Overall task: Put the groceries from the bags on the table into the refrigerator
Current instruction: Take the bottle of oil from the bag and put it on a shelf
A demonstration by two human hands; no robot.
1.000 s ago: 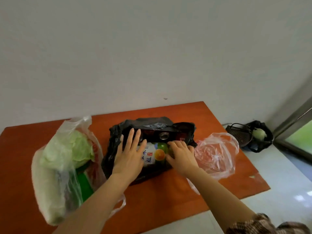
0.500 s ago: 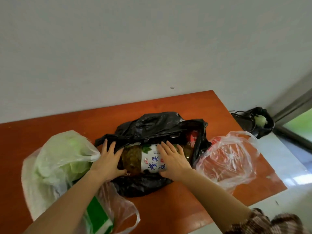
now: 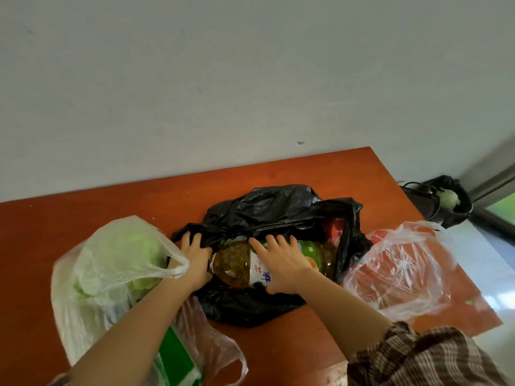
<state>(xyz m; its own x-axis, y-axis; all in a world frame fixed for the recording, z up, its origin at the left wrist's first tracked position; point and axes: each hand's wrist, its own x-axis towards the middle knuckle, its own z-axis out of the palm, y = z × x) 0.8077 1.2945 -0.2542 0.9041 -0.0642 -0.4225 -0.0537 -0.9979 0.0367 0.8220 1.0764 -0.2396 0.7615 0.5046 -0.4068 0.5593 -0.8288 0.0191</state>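
Observation:
A black plastic bag [image 3: 267, 213] lies open in the middle of the orange table [image 3: 83, 215]. Inside it a large bottle of yellow-green juice [image 3: 234, 263] with a white label lies on its side. My right hand [image 3: 281, 263] is wrapped over the bottle's label. My left hand [image 3: 195, 260] grips the bag's left edge beside the bottle's end. Something red [image 3: 334, 228] shows deeper in the bag. On the left, a clear bag [image 3: 111, 274] holds a pale green cabbage and a green pack [image 3: 175, 358].
An empty-looking clear bag with red print [image 3: 401, 271] lies at the table's right end. On the floor past the table's right edge stand a black bag with a pale vegetable [image 3: 448, 199] and a dark basket. A white wall backs the table.
My left hand moved from the bottle's end to the bag's edge and closed on it. My right hand slid further over the label. The view has shifted slightly.

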